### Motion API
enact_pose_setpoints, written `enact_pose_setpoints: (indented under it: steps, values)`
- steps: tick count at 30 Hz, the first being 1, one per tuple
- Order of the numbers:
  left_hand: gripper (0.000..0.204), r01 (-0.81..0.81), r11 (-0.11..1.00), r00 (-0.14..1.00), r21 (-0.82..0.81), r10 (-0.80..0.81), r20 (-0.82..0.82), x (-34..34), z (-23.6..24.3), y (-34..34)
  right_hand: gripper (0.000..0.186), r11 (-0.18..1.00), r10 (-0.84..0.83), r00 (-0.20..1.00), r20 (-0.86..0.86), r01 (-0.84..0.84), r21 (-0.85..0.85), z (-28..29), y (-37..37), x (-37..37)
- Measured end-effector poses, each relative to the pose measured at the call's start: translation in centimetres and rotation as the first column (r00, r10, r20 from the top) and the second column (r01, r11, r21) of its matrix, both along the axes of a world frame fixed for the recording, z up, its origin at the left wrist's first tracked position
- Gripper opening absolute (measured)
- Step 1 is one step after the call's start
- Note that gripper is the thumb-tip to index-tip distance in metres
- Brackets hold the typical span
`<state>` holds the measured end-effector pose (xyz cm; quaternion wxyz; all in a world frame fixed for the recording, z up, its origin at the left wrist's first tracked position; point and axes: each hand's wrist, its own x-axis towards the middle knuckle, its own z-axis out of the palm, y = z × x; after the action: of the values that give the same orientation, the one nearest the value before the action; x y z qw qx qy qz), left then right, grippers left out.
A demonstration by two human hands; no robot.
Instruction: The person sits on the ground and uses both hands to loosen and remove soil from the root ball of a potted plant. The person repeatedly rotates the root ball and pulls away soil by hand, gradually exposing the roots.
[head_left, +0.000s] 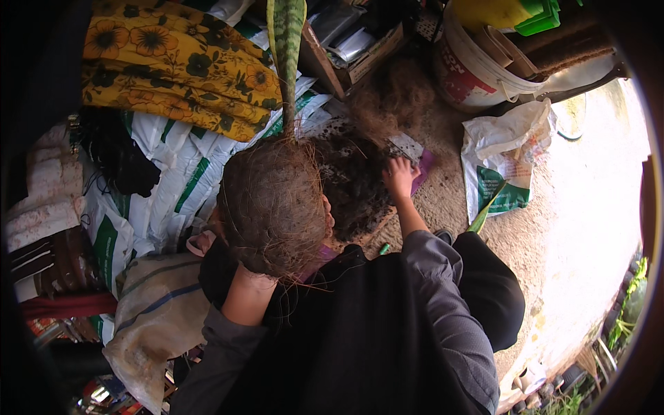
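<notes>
My left hand [328,220] supports a large round root ball [273,204] from below, matted with fine roots and brown soil. Most of that hand is hidden behind the ball; a few fingertips show at its right side. Out of the ball's top rises a long banded green leaf [287,55] of a snake plant. Just to the right, a heap of dark loose soil [356,183] lies low down. My right hand [399,176], fingers apart, rests at the heap's right edge, by a purple and white sheet [423,169].
Stacked white and green bags [162,187] and a yellow floral cloth [173,66] fill the left. Beyond the soil lies a brown fibre clump [394,97]. A white bucket [467,76] stands back right, near a crumpled plastic bag [501,159]. A woven sack [155,304] sits left.
</notes>
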<state>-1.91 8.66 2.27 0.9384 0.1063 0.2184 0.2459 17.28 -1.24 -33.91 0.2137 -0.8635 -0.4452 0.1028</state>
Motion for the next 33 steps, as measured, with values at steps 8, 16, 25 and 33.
enact_pose_setpoints:
  steps: [8,16,25,33]
  values:
    - [0.072,-0.004,1.000,0.999,0.000,0.004,-0.032,0.1,0.4,0.0,0.044,0.868,0.480,0.870,0.110,-0.454,-0.201,-3.4,1.1,-7.6]
    - [0.074,-0.040,0.999,0.996,-0.007,0.040,-0.079,-0.7,0.8,-0.3,0.032,0.856,0.387,0.919,-0.076,-0.389,-0.340,-1.6,0.8,-8.2]
    - [0.072,-0.024,0.996,0.999,-0.081,0.021,-0.045,-1.3,0.1,-0.2,0.017,0.934,0.288,0.957,0.033,-0.273,-0.231,-4.0,-0.4,-8.1]
    - [0.071,0.081,0.996,0.993,-0.037,-0.077,0.090,-2.9,-1.6,0.8,0.017,0.927,0.285,0.956,0.062,-0.259,-0.273,-2.9,0.0,-7.7]
